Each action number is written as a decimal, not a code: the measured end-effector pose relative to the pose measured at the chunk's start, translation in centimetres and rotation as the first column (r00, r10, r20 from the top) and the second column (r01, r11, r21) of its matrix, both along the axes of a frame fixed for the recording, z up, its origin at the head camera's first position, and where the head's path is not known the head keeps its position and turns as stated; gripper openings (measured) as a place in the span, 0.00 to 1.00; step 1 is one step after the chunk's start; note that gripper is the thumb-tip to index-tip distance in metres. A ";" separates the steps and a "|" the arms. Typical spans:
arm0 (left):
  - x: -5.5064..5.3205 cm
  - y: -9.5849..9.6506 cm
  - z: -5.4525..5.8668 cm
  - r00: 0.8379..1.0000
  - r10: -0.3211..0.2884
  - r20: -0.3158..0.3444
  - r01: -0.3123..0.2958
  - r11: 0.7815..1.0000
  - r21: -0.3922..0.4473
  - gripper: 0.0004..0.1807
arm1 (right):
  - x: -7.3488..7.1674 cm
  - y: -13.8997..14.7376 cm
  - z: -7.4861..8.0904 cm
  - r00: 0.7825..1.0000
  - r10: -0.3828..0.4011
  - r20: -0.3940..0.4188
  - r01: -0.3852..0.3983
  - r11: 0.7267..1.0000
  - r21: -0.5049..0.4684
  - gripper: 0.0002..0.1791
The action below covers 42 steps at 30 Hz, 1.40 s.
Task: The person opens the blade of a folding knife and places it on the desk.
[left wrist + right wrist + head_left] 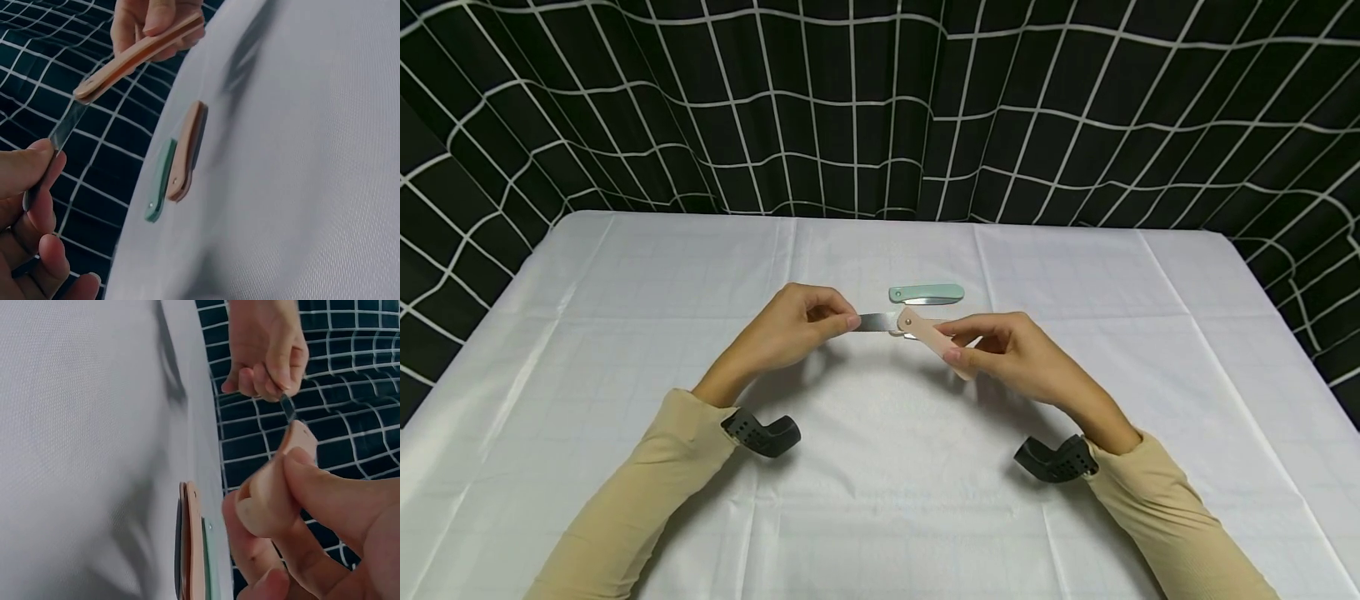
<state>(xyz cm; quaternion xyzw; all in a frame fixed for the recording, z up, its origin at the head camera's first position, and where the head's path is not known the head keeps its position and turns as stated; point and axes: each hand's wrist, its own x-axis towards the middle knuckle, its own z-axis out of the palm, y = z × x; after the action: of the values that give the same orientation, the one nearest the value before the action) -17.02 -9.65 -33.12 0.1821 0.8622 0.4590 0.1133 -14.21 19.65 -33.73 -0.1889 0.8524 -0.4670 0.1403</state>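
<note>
A folding knife with a pale pink handle (927,335) is held above the table by both hands, its metal blade (877,322) swung out at an angle. My left hand (797,327) pinches the blade between thumb and fingers. The far end of the handle lies in the grip of my right hand (1015,350), thumb on one side and fingers on the other. Below, on the cloth, lies a second pink folding knife (186,150), largely covered by the held one in the head view. Close beside it is a mint green folding knife (936,292), its blade folded in.
A white cloth (880,500) with fold creases covers the table. Behind the table's far edge hangs a black curtain with a white grid (820,108). Dark curved mounts (763,433) stick out from both sleeve cuffs.
</note>
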 end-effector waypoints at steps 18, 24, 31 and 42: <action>0.0 -0.2 -0.2 0.999 -0.039 -0.009 0.039 0.999 -0.011 0.06 | 0.3 -0.1 -0.2 0.994 0.110 -0.001 -0.110 0.990 0.091 0.14; 0.1 -0.3 -0.1 0.996 -0.085 0.001 0.085 0.995 -0.053 0.06 | 0.3 0.0 -0.2 0.988 0.153 0.005 -0.152 0.983 0.101 0.13; -0.1 -0.6 -0.2 0.990 -0.130 0.054 0.135 0.985 -0.106 0.06 | 0.2 -0.1 -0.4 0.983 0.173 0.063 -0.178 0.979 0.098 0.14; -0.3 -0.9 -0.4 0.953 -0.270 0.136 0.290 0.943 -0.165 0.03 | 0.0 0.1 -0.9 0.972 0.209 0.105 -0.223 0.964 0.146 0.12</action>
<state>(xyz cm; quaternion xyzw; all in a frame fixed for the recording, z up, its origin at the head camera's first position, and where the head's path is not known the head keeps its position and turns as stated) -17.29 -10.60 -33.56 0.2656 0.8584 0.3663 0.2417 -14.20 19.77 -34.59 -0.2481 0.8538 -0.3884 0.2423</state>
